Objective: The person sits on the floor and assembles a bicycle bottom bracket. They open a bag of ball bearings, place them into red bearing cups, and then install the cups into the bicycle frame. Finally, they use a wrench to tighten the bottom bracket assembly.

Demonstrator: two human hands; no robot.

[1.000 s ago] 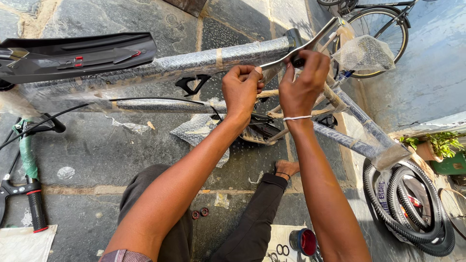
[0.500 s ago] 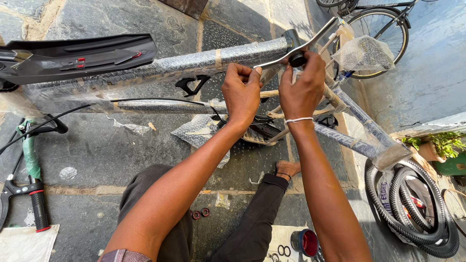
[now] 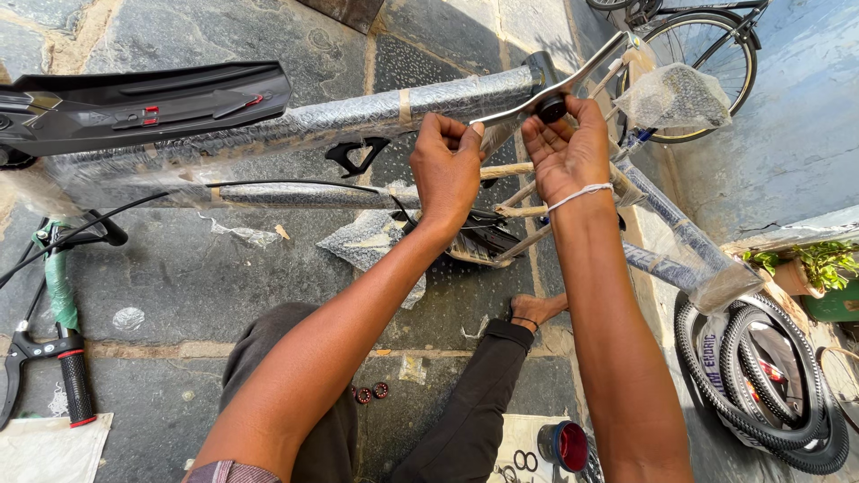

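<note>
Stone-slab floor (image 3: 224, 295), me seated, legs out under the work. The wrapped bicycle frame (image 3: 358, 116) lies across in front of me, tubes mostly covered in bubble wrap and tape; a black mudguard (image 3: 134, 103) rests along its left end, a cable trails below it. Stack of tyres (image 3: 769, 376) to my right, unfitted; a handlebar with red-and-black grip (image 3: 72, 380) lies loose at my far left. A complete bicycle's wheel (image 3: 707, 63) stands beyond, by the wall. At the frame's seat end: a flat silver metal stay (image 3: 573, 76) runs up and right, and a small black round part (image 3: 549, 108) sits at its lower end. My right hand (image 3: 568, 152) has fingertips closed around that black part, pinching it against the stay. My left hand (image 3: 446, 170) is curled shut just beside it, thumb and fingers touching the stay's end; what it grips, if anything, I cannot tell. Judgement: early assembly. Frame bare, wrap on, wheels and bars not mounted. Small red-capped parts (image 3: 369, 392) and a red-lidded tin (image 3: 564, 444) wait near my knee.
</note>
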